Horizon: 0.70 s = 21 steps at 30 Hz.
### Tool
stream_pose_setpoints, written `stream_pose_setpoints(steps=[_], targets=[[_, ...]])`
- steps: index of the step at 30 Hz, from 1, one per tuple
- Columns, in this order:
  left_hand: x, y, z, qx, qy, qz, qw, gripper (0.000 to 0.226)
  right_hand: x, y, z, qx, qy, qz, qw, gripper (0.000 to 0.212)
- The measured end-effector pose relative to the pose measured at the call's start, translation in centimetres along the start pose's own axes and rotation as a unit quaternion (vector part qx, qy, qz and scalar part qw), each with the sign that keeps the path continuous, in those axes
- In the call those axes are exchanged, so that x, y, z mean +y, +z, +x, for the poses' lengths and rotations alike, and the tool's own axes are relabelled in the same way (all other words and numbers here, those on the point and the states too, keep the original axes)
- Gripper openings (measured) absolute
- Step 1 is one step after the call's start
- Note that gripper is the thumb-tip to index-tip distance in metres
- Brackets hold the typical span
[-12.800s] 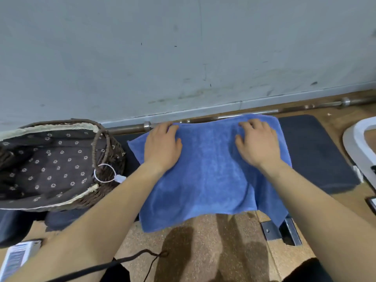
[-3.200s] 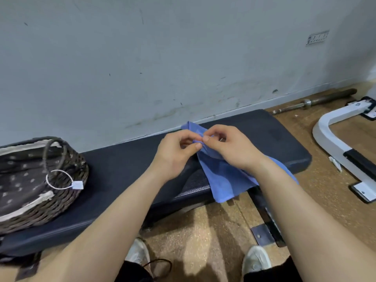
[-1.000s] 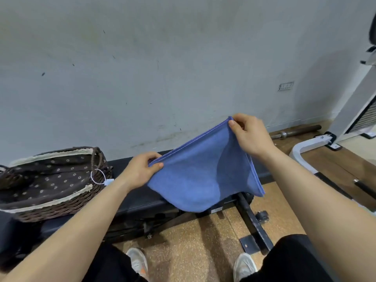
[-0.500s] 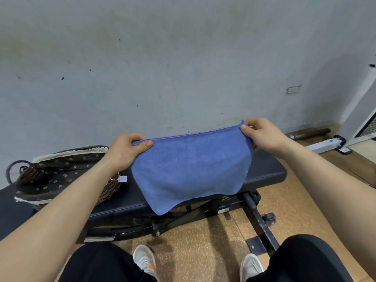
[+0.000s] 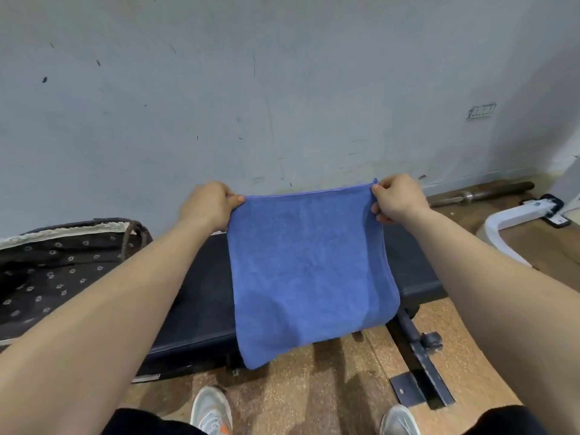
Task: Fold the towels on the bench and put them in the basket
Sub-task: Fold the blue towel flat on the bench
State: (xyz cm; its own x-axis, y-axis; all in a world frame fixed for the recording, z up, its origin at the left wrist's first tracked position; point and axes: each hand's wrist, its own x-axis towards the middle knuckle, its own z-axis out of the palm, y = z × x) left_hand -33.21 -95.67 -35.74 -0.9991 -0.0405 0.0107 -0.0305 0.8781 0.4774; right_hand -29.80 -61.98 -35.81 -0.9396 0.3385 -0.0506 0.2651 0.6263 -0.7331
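Down in front of the bench (image 5: 201, 296), two shoes (image 5: 212, 409) on the floor (image 5: 314, 387), towel (image 5: 307, 271) dangling over the bench, left hand (image 5: 207, 204) and right hand (image 5: 397, 197) pinching its top corners, basket (image 5: 72, 227) on the bench's left end, wall (image 5: 282, 89) behind it

Left hand (image 5: 208, 204) and right hand (image 5: 396, 198) pinch the blue towel's (image 5: 309, 271) top corners, hanging it above the bench (image 5: 201, 296); basket (image 5: 62, 265) at left.

The towel (image 5: 309, 271) hangs in front of the bench (image 5: 201, 296), the basket (image 5: 62, 265) sits on the bench's left end, and a barbell (image 5: 483, 193) lies far right by the wall (image 5: 282, 89).
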Motion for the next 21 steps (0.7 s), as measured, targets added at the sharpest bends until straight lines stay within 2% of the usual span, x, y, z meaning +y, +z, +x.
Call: stream_pose_setpoints(steps=[2, 7, 11, 14, 17, 21], targets=[[0.1, 1.4, 1.7, 0.015, -0.015, -0.024, 0.999, 0.037, 0.3, 1.3, 1.7, -0.018, 0.035, 0.08, 0.996, 0.032], [0.1, 3.0, 4.6, 0.038, -0.019, -0.067, 0.997, 0.033, 0.9, 2.3, 4.6, -0.046, 0.048, 0.159, 0.985, 0.024], [0.3, 3.0, 6.1, 0.085, 0.007, -0.17, 0.982, 0.022, 0.5, 2.2, 6.0, -0.047, 0.039, 0.212, 0.975, 0.019], [0.4, 2.7, 6.1, 0.091, 0.017, -0.24, 0.966, 0.018, -0.4, 1.3, 5.7, -0.034, 0.032, 0.267, 0.963, 0.012], [-0.1, 2.8, 4.0, 0.061, 0.024, -0.233, 0.97, 0.018, -0.1, 0.8, 3.9, -0.045, 0.064, 0.315, 0.946, 0.021], [-2.0, 4.2, -0.7, 0.02, 0.044, -0.168, 0.985, 0.019, 3.0, 1.0, 0.4, -0.056, 0.118, 0.298, 0.945, 0.028]])
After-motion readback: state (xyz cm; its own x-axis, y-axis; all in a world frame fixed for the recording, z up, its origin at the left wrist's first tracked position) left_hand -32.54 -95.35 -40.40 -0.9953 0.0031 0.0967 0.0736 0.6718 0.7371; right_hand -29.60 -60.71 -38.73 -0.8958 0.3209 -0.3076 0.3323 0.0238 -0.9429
